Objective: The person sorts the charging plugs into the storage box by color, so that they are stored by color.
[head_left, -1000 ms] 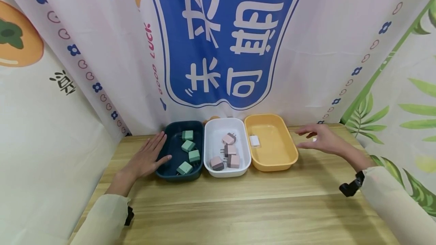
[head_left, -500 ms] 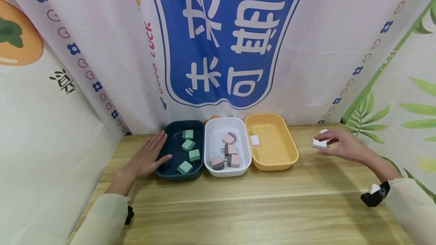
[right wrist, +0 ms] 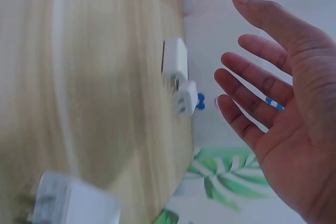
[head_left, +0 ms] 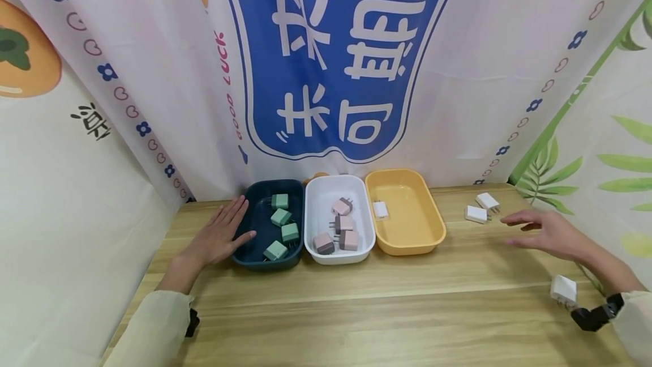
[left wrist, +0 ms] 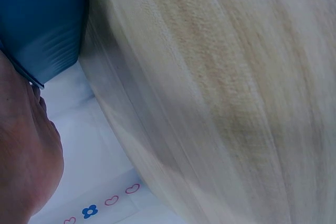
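Note:
My left hand (head_left: pixel 221 235) rests with spread fingers on the left rim of the dark blue tray (head_left: pixel 243 258), which holds several green plug chargers (head_left: pixel 281 217). At the right, my right hand (head_left: pixel 547 235) hovers over the table with loosely bent fingers and holds nothing. Two white plug chargers lie left of its fingertips: a nearer charger (head_left: pixel 476 214) and a farther charger (head_left: pixel 488 201). Another white charger (head_left: pixel 563 290) sits close to the right wrist, and shows large in the right wrist view. One more white charger (head_left: pixel 380 210) lies inside the yellow tray (head_left: pixel 407 251).
Between the blue and yellow trays stands a white tray (head_left: pixel 338 259) with several pink-and-grey chargers (head_left: pixel 343 224). All three trays stand side by side at the back of the wooden table (head_left: pixel 346 321), against a printed curtain (head_left: pixel 468 84).
My right hand has moved right, away from the yellow tray, past the two white chargers, uncovering them and the one near the wrist. My left hand stays on the blue tray.

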Tool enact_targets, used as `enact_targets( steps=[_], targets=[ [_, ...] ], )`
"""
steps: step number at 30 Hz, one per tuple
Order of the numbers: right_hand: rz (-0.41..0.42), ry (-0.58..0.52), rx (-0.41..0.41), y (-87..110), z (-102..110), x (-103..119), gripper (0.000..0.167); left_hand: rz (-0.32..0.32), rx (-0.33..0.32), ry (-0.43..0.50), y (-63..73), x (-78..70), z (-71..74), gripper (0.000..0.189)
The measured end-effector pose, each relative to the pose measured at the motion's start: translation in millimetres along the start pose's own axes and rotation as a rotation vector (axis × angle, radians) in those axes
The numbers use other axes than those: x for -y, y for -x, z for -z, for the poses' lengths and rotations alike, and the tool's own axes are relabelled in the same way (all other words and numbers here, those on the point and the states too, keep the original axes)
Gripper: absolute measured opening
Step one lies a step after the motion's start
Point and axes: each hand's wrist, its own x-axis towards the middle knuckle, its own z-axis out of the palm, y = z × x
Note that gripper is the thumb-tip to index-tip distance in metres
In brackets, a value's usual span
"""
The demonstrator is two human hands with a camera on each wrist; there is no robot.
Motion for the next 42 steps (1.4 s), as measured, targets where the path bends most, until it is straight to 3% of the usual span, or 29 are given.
enact_targets(
  steps=[5,14,21,28,35,42],
  targets=[
    [-0.045,-0.021,0.005,18.3,3.2,-7.4,0.040,-0.008,-0.022,0.007,-0.6,0.0,-1.1,0.088],
    [-0.108,-0.067,0.029,45.2,9.6,-19.5,0.045,0.007,0.015,-0.012,-1.5,0.0,0.2,0.088],
    [-0.164,-0.056,0.108,65.7,12.7,-27.7,0.050,0.011,0.017,-0.010,-0.9,-0.6,0.1,0.088],
    [-0.132,-0.095,0.157,81.3,14.4,-37.0,0.047,0.004,0.015,-0.004,-1.2,0.2,-0.7,0.089],
    [-0.061,-0.205,0.183,94.4,13.1,-46.6,0.051,0.006,0.013,-0.013,-1.2,1.7,-0.9,0.089],
    [-0.058,-0.255,0.211,103.7,12.6,-54.8,0.050,0.006,0.013,-0.007,-1.4,1.3,-1.4,0.089]
  ],
)
